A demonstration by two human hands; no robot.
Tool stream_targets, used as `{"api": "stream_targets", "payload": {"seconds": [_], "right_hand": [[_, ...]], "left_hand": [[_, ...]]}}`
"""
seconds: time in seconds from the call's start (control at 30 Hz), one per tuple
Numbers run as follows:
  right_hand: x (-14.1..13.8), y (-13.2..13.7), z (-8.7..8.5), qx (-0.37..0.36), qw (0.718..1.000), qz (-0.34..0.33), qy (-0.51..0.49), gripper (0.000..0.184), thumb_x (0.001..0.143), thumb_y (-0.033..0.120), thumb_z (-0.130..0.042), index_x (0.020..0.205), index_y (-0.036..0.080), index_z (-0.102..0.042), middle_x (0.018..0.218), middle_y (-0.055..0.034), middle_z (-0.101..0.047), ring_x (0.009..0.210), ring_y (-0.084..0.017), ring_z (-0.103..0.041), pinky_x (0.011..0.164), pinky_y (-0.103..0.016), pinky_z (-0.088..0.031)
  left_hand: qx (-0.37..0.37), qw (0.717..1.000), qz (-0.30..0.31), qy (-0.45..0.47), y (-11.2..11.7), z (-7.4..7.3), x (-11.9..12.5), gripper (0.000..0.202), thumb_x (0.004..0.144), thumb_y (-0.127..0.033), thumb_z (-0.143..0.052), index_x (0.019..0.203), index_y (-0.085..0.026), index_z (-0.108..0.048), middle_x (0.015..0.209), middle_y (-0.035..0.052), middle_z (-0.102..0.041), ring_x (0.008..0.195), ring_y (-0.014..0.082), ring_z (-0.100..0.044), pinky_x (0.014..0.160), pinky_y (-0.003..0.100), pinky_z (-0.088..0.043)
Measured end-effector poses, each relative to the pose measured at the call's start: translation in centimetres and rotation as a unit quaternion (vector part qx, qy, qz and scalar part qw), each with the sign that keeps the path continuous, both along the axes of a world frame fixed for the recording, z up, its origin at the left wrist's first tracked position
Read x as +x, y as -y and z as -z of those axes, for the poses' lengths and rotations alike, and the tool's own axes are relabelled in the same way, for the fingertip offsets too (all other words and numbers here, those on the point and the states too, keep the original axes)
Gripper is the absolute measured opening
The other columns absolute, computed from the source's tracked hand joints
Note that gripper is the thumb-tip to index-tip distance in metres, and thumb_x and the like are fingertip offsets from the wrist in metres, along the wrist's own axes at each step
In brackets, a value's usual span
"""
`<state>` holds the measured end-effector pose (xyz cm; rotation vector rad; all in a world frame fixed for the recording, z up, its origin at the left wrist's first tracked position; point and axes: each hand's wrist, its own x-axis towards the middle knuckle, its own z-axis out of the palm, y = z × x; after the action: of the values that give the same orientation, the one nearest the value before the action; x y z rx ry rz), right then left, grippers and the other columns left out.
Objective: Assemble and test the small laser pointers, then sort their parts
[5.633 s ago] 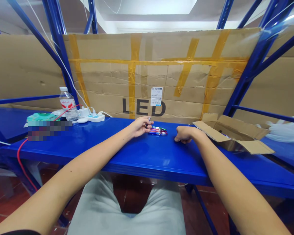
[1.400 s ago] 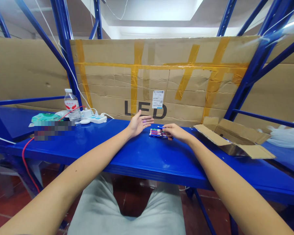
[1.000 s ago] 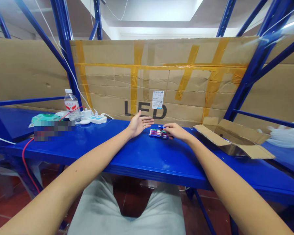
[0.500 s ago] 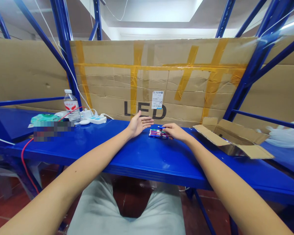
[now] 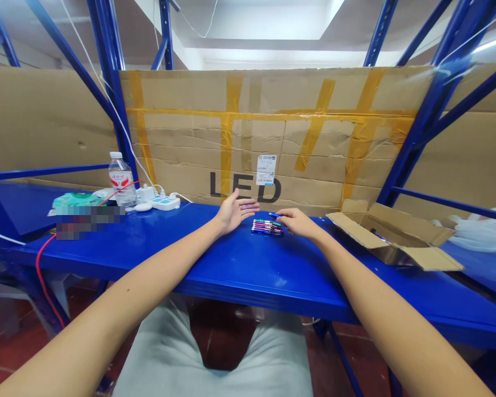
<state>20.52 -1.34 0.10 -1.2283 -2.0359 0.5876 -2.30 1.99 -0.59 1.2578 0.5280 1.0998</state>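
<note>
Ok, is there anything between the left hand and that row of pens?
Nothing visible stands between the left hand and the pens; the right hand, holding a blue pen, is by their opposite end.

Free tabletop (image 5: 243,264) nearside, pens (image 5: 266,227) beyond

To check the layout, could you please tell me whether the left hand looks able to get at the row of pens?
Most likely yes: the left hand is open beside the row of pens, nothing visible between them; the right hand, holding a blue pen, is opposite.
</note>
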Motion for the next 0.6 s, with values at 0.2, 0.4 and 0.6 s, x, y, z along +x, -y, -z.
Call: {"api": "stream_targets", "payload": {"seconds": [0.2, 0.4, 0.6], "right_hand": [[-0.02, 0.00, -0.12, 0.003, 1.000, 0.002, -0.008, 0.024, 0.075, 0.029, -0.051, 0.083, 0.014, -0.068, 0.052, 0.0008, -0.051, 0.058, -0.016, -0.050, 0.058, -0.029, -0.038], [-0.13, 0.21, -0.19, 0.000, 1.000, -0.001, 0.005, 0.024, 0.077, 0.031, -0.050, 0.081, 0.014, -0.065, 0.053, 0.0011, -0.051, 0.055, -0.015, -0.048, 0.057, -0.029, -0.037], [-0.07, 0.06, -0.03, 0.001, 1.000, -0.008, 0.015, 0.024, 0.078, 0.034, -0.048, 0.080, 0.015, -0.063, 0.050, 0.0033, -0.047, 0.051, -0.013, -0.044, 0.055, -0.028, -0.034]], "left_hand": [[0.000, 1.000, 0.011, -0.015, 0.06, 0.07, 0.05, 0.070, 0.089, -0.068, -0.028, 0.104, -0.011, -0.066, 0.120, 0.0218, -0.066, 0.122, 0.0308, -0.056, 0.106, 0.043, -0.041], [-0.008, 1.000, 0.008, 0.000, 0.28, -0.01, 0.12, 0.070, 0.089, -0.066, -0.030, 0.105, -0.009, -0.066, 0.123, 0.0231, -0.064, 0.122, 0.0306, -0.057, 0.107, 0.042, -0.041], [-0.007, 1.000, 0.009, 0.005, 0.21, -0.02, 0.10, 0.070, 0.089, -0.067, -0.030, 0.106, -0.009, -0.065, 0.123, 0.0229, -0.064, 0.122, 0.0308, -0.057, 0.107, 0.043, -0.042]]}}
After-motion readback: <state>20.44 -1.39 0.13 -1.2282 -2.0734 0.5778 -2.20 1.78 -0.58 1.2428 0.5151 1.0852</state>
